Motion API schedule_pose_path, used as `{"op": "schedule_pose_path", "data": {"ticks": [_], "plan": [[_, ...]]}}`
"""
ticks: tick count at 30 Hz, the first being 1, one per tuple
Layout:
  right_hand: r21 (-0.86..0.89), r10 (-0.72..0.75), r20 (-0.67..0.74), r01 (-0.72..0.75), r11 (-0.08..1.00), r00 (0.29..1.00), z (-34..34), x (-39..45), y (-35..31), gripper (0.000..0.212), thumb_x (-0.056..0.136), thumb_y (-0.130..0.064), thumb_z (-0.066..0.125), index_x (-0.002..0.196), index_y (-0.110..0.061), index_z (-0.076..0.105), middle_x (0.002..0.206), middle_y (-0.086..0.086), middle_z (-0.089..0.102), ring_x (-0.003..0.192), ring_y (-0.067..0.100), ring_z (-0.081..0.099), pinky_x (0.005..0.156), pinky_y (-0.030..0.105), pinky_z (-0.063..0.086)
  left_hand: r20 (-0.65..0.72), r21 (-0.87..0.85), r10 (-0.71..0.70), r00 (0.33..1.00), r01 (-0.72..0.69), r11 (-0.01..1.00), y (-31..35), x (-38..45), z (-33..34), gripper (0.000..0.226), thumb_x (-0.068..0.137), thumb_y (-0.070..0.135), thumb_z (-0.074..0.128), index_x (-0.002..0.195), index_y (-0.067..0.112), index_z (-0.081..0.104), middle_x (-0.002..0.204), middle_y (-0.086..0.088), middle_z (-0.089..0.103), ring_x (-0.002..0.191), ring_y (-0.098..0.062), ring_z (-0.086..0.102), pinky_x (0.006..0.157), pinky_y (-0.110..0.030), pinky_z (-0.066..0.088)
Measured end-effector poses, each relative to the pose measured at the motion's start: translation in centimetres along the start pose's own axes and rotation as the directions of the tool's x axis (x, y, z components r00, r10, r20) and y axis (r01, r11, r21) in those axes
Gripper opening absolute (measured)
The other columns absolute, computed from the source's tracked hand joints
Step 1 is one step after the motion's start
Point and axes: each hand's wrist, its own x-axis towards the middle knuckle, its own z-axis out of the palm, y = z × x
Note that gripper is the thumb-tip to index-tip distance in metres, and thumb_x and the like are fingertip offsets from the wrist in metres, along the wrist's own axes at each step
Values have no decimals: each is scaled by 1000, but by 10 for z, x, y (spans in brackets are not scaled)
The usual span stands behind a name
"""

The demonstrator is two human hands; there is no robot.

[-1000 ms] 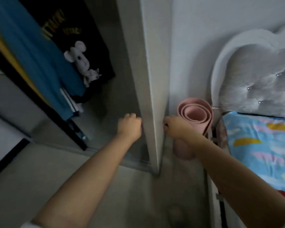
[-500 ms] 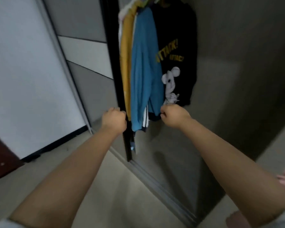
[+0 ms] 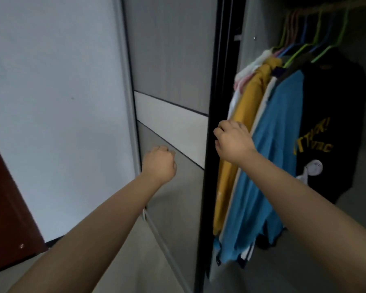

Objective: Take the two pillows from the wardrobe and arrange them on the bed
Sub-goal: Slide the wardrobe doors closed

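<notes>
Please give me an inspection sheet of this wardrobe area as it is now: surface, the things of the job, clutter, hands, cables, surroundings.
Surface: grey floor below the arms; no bed in view.
Job's things: no pillows seen; wardrobe open on the right side, sliding door with black edge covering the left.
Clutter: yellow garment, blue garment and black printed shirt hanging on coloured hangers.
Hands: left hand closed in a fist in front of the door panel; right hand closed at the door's black edge, whether it grips the edge cannot be told.
Cables: nothing seen.
Surroundings: pale wall at left, dark red-brown panel at far left.
</notes>
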Motion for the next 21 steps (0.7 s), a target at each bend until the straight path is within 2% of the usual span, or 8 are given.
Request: {"op": "schedule_pose_path", "data": {"ticks": [4, 6, 8, 10, 12, 14, 17, 21], "plan": [[-126, -23, 1, 23, 992, 1000, 28, 71, -15, 27, 88, -8, 45, 111, 3, 55, 129, 21, 49, 129, 32, 36, 118, 49, 9, -39, -60, 65, 997, -67, 996, -49, 69, 32, 27, 94, 19, 44, 113, 4, 57, 118, -12, 58, 113, -26, 49, 85, -32, 46], [-177, -48, -31, 41, 983, 998, 37, 104, -23, 19, 84, -3, 51, 98, 6, 60, 113, 26, 58, 119, 36, 48, 116, 55, 14, -79, -105, 92, 993, -100, 989, -73, 108, 42, 28, 94, 19, 45, 114, 4, 57, 120, -12, 57, 115, -26, 49, 86, -31, 46], [-270, -67, -42, 53, 962, 997, 44, 129, -29, 13, 71, -6, 67, 80, 3, 67, 87, 22, 67, 94, 34, 63, 105, 53, 38, -146, -169, 111, 983, -135, 976, -88, 149, 50, 30, 94, 19, 46, 117, 3, 57, 121, -15, 57, 117, -27, 48, 89, -33, 45], [-385, -49, -43, 29, 923, 998, 45, 148, -31, 17, 51, -18, 79, 60, -10, 67, 65, 6, 67, 67, 23, 66, 76, 33, 57, -217, -250, 121, 969, -175, 952, -93, 184, 58, 32, 93, 17, 50, 120, 1, 57, 122, -18, 58, 117, -30, 48, 90, -38, 46], [-443, -45, -23, 30, 896, 999, 49, 161, -29, 17, 47, -25, 79, 53, -18, 65, 59, -2, 64, 60, 18, 64, 62, 21, 52, -290, -297, 150, 945, -238, 924, -88, 216, 64, 32, 90, 12, 55, 119, -1, 58, 122, -22, 58, 116, -35, 49, 89, -43, 47], [-495, -94, -16, 74, 866, 995, 56, 168, -23, 11, 52, -24, 73, 52, -19, 63, 57, -2, 63, 59, 19, 62, 60, 21, 47, -381, -326, 200, 903, -334, 884, -81, 242, 69, 30, 84, 5, 63, 113, -6, 61, 118, -29, 60, 111, -42, 54, 85, -48, 50], [-531, -149, -40, 105, 841, 988, 61, 170, -18, 7, 60, -19, 59, 54, -16, 60, 53, 1, 60, 53, 21, 59, 59, 30, 31, -549, -294, 280, 788, -495, 817, -76, 270, 81, 27, 78, 0, 65, 102, -11, 65, 109, -35, 63, 99, -50, 61, 79, -54, 54], [-506, -193, -137, 99, 857, 972, 67, 163, -8, 18, 70, -14, 52, 53, -14, 57, 49, 3, 57, 48, 21, 54, 56, 30, 25, -771, -98, 440, 461, -767, 634, -65, 301, 94, 33, 80, 12, 48, 97, -10, 67, 104, -35, 67, 106, -39, 57, 89, -45, 48]]}}
